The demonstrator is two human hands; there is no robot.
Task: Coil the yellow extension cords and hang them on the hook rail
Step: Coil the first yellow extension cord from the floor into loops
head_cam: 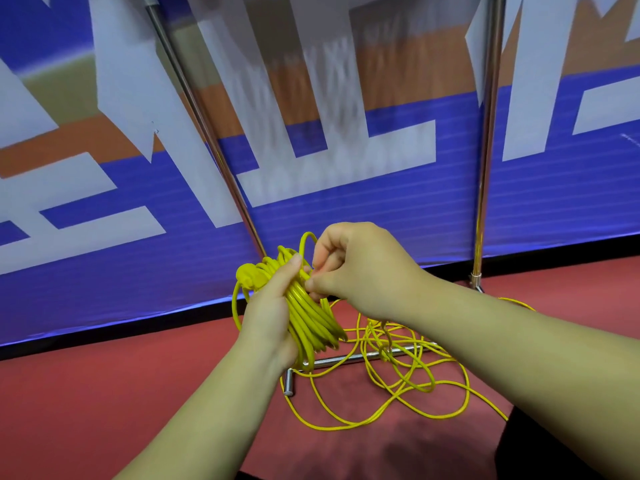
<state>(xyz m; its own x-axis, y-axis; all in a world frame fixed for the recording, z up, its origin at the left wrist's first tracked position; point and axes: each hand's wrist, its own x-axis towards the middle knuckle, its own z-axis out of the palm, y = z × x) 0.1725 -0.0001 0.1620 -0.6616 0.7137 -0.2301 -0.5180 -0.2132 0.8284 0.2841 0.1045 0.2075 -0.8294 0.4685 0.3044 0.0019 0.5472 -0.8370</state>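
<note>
The left hand (273, 313) grips a coil of yellow extension cord (311, 322) in the middle of the view. Its fingers are curled round the bundled loops and its thumb lies along the top of them. The loops run from the fist down and to the right, and their lower ends hang just above the floor. A yellow plug (248, 276) sits at the far-left end of the coil, just beyond the left hand's fingers.

The right hand (360, 268) is closed on the cord just right of the coil's top. Thumb and fingertips pinch a strand against the bundle, and one thin loop arches up over the knuckles. The two hands touch or nearly touch at the coil.

The uncoiled part of the yellow cord (398, 388) lies in loose, overlapping loops on the red floor (104, 393), below and to the right of the hands. Some of it lies across a chrome base bar (349, 358) that rests on the floor.

Two chrome poles rise from the floor, the left pole (204, 126) leaning across the view and the right pole (486, 143) nearly upright. Behind them stands a banner (346, 216) in blue, white and orange, its lower edge close to the floor.
</note>
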